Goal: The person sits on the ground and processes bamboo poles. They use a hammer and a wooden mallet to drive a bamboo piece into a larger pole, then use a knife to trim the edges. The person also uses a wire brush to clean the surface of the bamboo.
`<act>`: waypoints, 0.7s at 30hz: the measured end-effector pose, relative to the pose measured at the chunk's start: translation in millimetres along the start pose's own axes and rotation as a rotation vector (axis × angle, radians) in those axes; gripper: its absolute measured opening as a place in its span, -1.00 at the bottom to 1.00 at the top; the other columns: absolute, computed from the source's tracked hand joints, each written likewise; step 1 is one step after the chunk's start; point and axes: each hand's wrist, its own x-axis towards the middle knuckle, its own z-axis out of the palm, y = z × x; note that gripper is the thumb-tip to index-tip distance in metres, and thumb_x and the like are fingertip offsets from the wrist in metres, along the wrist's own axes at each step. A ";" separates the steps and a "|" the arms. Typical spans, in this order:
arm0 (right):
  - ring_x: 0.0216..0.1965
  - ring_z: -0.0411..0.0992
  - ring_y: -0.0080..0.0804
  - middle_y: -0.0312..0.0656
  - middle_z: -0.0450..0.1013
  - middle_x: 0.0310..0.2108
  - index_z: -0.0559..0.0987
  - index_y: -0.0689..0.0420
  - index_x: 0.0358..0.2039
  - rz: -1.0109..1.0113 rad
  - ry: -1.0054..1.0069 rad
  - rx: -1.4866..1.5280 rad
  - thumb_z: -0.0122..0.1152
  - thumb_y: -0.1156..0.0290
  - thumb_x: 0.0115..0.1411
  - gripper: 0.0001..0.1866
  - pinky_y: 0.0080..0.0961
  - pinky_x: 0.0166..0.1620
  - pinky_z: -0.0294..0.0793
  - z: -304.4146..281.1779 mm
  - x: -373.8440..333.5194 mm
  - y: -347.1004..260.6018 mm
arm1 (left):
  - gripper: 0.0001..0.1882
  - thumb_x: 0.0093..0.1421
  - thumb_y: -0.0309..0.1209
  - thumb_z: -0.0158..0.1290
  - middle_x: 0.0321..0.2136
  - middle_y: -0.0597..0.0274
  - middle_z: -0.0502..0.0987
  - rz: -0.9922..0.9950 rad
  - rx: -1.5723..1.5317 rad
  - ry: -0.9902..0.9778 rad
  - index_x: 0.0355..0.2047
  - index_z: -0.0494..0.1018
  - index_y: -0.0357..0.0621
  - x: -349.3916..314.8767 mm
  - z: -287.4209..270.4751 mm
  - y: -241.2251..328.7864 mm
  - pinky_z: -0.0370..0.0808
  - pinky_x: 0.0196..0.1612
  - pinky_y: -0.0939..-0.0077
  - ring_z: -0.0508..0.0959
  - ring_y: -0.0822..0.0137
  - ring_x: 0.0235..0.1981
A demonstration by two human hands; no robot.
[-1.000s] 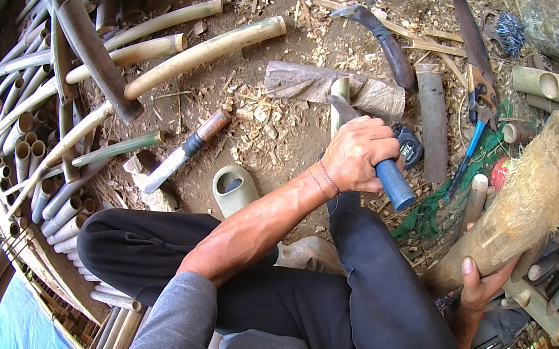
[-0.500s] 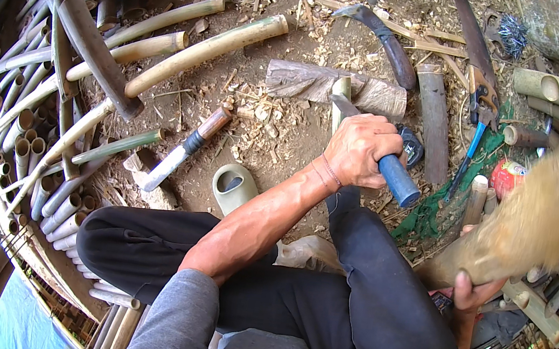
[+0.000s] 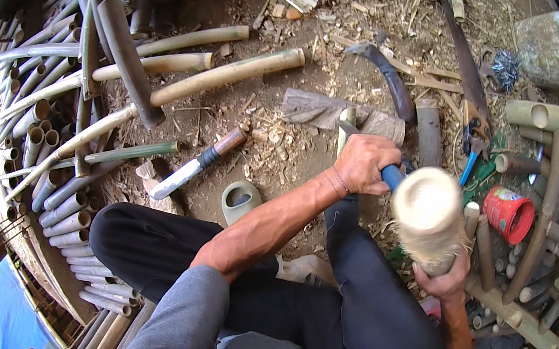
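My left hand is reaching forward, fingers curling tightly closed in a fist; my right hand is gripping upward, wrist bent.

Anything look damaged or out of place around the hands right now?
The bamboo piece in the right hand has a frayed, fibrous lower end. Chips and shavings litter the dirt, and a knife lies loose near the knee. The left hand grips a blue-handled tool.

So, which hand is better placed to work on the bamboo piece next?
Probably the left hand: it grips the blue-handled tool, while the right hand holds the bamboo piece.
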 end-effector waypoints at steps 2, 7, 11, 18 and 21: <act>0.17 0.33 -0.05 0.09 0.31 0.16 0.13 0.39 0.29 0.072 0.144 0.107 0.48 0.17 -0.15 0.07 -0.24 0.24 0.29 13.1 -28.3 -5.4 | -0.80 -0.03 -0.36 0.25 -0.69 0.23 0.43 -0.163 -0.043 0.224 -0.62 0.42 -0.05 10.8 -4.7 1.2 0.46 -0.52 0.38 0.49 0.28 -0.65; 0.16 0.40 0.00 0.24 0.35 0.16 0.11 0.39 0.35 0.485 0.038 0.170 0.45 0.33 -0.07 0.03 -0.27 0.21 0.37 21.9 -51.3 -30.0 | -0.72 0.13 -0.20 0.31 -0.62 0.29 0.52 -0.116 0.482 0.313 -0.52 0.47 -0.03 37.6 -91.0 -19.9 0.51 -0.58 0.40 0.54 0.41 -0.63; 0.20 0.38 -0.13 0.11 0.36 0.21 0.12 0.27 0.39 0.706 -0.122 0.198 0.55 0.27 -0.07 0.08 -0.37 0.21 0.36 42.0 -95.4 -24.1 | -0.54 0.12 0.01 0.29 -0.47 0.04 0.62 -0.952 0.393 -0.301 -0.34 0.56 -0.19 -8.1 -60.0 -22.1 0.61 -0.37 0.20 0.65 0.14 -0.49; 0.19 0.38 -0.17 0.07 0.37 0.19 0.14 0.27 0.37 0.669 -0.020 0.618 0.56 0.27 -0.08 0.07 -0.38 0.21 0.36 -22.5 -95.1 -49.7 | -0.35 -0.07 0.12 0.39 -0.35 -0.14 0.66 -1.146 0.289 -0.251 -0.27 0.59 -0.27 -78.7 10.5 -32.5 0.58 -0.18 0.17 0.69 0.00 -0.31; 0.18 0.39 -0.19 0.05 0.38 0.18 0.15 0.26 0.37 0.603 -0.016 0.725 0.57 0.27 -0.08 0.07 -0.38 0.21 0.35 -28.3 -79.1 -56.2 | -0.45 -0.05 0.01 0.41 -0.44 -0.02 0.66 -1.114 0.051 -0.176 -0.29 0.62 -0.23 -109.2 -12.6 -79.6 0.54 -0.32 0.27 0.64 0.16 -0.47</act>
